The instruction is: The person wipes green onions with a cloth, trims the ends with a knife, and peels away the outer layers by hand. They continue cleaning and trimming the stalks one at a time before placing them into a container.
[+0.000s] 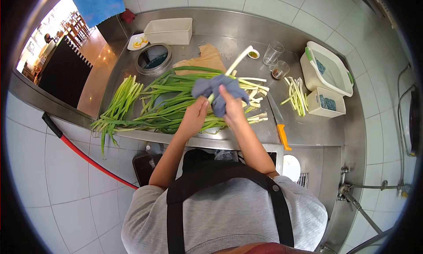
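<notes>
A blue-grey cloth (219, 87) is bunched around a long green onion (238, 61), whose white end sticks out above it. My right hand (231, 105) grips the cloth, thumb on top. Lower on the same stalk, my left hand (197, 114) is closed around it, beside the cloth. Beneath both hands lies a large heap of green onions (172, 93), green leaves to the left and white ends to the right. A knife (277, 114) with an orange handle rests right of the heap. Brown paper (205, 59) is partly hidden behind the leaves.
On the steel counter (308, 133), trimmed white stalks (296, 96) lie near a cream bin (326, 71) and a small box (325, 103). Glasses (273, 52) and a sauce dish (253, 54) stand behind. A round opening (153, 59) and a cream tub (168, 31) are at back left.
</notes>
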`<action>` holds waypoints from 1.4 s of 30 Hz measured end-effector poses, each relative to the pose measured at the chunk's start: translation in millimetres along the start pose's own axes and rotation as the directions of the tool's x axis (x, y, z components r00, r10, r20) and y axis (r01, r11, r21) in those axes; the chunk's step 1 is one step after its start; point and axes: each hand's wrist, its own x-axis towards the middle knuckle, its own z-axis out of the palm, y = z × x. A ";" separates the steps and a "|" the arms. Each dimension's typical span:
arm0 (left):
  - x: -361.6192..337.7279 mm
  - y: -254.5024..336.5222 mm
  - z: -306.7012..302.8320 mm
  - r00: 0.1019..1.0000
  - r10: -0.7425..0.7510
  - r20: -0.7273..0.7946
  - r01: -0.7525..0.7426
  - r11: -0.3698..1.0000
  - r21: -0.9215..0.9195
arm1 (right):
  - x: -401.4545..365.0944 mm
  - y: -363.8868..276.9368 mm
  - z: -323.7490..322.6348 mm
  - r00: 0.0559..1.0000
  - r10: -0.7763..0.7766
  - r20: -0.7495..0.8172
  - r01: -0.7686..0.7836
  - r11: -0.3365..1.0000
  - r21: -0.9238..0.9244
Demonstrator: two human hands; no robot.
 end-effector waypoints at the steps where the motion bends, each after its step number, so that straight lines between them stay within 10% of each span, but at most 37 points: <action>1: -7.0 4.2 -2.0 1.000 0.008 0.030 -0.008 1.000 0.018 | 13.4 -6.5 -7.4 0.998 -0.060 -0.003 0.060 0.998 0.021; 10: -65.9 -30.0 -16.1 0.988 -0.149 0.041 0.154 0.967 -0.202 | 61.6 -71.9 -57.7 0.980 -0.184 0.077 0.144 0.919 0.366; 16: -40.6 -6.6 -7.6 0.989 -0.054 -0.138 0.055 0.999 -0.003 | -12.5 -5.9 -12.7 0.979 0.150 0.140 -0.173 0.970 0.170; 22: -34.6 5.8 -8.3 0.996 -0.001 -0.084 0.000 1.000 -0.012 | -14.6 10.7 -0.4 0.980 0.121 0.157 -0.109 0.991 -0.082; 33: -70.7 6.9 -15.8 0.995 -0.091 0.049 0.099 0.980 -0.175 | 32.0 -65.6 -6.2 0.994 -0.010 0.106 -0.001 0.994 0.106; 37: -94.8 1.1 -39.3 0.958 -0.256 0.128 0.277 0.941 -0.192 | 88.0 -105.9 -60.6 0.938 -0.236 -0.254 0.265 0.960 0.089; 42: -105.2 -25.3 -54.2 0.940 -0.339 -0.048 0.313 0.907 -0.281 | 66.1 -137.2 -52.5 0.947 -0.320 0.001 0.320 0.947 -0.023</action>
